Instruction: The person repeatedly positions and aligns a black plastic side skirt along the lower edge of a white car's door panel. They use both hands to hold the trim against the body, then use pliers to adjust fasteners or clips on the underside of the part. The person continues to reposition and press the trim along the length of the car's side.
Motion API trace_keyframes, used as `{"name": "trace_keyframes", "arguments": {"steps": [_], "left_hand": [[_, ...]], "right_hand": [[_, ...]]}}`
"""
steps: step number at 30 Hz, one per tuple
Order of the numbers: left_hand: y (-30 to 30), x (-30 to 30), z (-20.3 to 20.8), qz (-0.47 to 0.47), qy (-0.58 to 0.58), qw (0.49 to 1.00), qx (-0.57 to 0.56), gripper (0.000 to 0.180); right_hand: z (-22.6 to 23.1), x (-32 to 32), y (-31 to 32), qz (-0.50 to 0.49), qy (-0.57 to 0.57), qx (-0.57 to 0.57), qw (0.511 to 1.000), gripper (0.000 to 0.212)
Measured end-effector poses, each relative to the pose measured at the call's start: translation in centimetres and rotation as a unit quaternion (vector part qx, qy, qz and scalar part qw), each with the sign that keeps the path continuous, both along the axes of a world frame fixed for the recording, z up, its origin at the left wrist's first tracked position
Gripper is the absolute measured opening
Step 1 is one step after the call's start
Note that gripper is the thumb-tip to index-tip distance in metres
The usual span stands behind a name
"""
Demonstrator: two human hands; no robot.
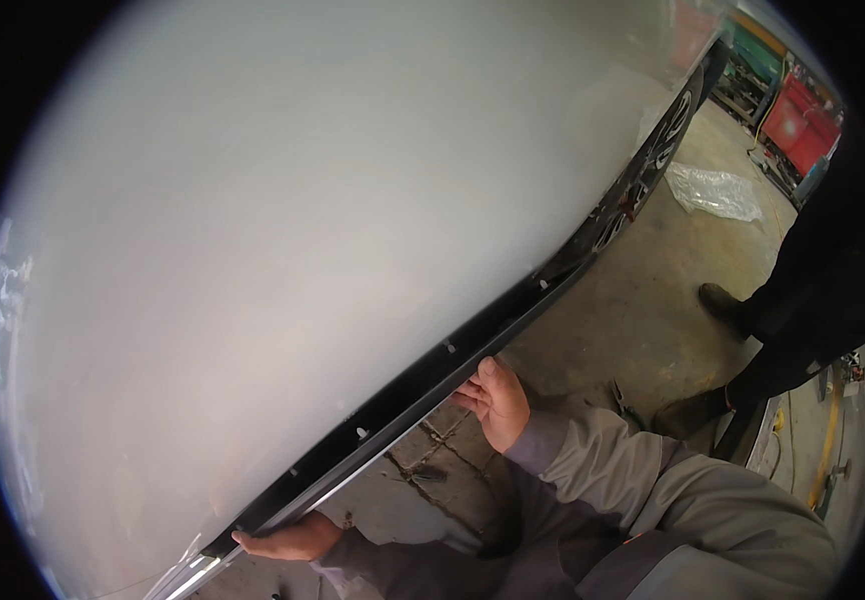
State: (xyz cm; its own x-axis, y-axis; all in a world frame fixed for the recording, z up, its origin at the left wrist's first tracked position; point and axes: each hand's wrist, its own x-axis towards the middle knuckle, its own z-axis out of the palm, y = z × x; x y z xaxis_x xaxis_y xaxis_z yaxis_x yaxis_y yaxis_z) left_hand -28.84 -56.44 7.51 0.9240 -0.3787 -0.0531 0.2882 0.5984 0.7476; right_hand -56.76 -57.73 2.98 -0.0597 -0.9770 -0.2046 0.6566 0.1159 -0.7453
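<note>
A long black side sill trim runs diagonally along the lower edge of a car's pale, glossy body panel. Several small clips, one a white clip, show in the dark gap between trim and body. My right hand grips the trim's outer edge near its middle, thumb on top and fingers curled beneath. Nearer the lower left end, my left hand holds the same edge, its thumb side along the trim; its other fingers are mostly hidden.
The car's wheel stands beyond the trim's far end. A person in dark trousers and boots stands at the right. Clear plastic sheeting lies on the concrete floor, with a red cabinet behind. Cracks run through the floor under my hands.
</note>
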Motion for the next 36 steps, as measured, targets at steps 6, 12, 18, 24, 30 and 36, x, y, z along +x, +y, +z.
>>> {"name": "trace_keyframes", "arguments": {"steps": [6,12,18,24,30,36], "left_hand": [[0.4,-0.2,0.5,-0.029,-0.028,0.999,0.028,0.054],[0.5,-1.0,1.1,-0.038,-0.075,0.995,0.044,0.055],[0.2,-0.6,0.6,-0.064,-0.07,0.995,0.009,0.057],[0.3,-0.7,-1.2,0.062,-0.313,0.937,0.144,0.053],[0.5,-0.2,-0.9,-0.025,-0.137,0.989,0.038,0.05],[0.4,-0.3,-0.2,-0.057,-0.049,0.997,-0.002,0.05]], "right_hand": [[0.1,-0.2,-0.2,-0.016,0.036,-0.023,0.999,0.067],[0.4,0.1,-0.2,-0.013,0.068,-0.059,0.996,0.067],[-0.7,1.1,-0.4,0.095,0.122,-0.066,0.986,0.07],[-2.7,2.4,-0.5,0.064,0.144,-0.098,0.983,0.069],[-2.1,3.1,-0.1,0.071,0.081,-0.103,0.989,0.059],[-1.9,3.0,-0.1,0.079,0.097,-0.105,0.987,0.066]]}}
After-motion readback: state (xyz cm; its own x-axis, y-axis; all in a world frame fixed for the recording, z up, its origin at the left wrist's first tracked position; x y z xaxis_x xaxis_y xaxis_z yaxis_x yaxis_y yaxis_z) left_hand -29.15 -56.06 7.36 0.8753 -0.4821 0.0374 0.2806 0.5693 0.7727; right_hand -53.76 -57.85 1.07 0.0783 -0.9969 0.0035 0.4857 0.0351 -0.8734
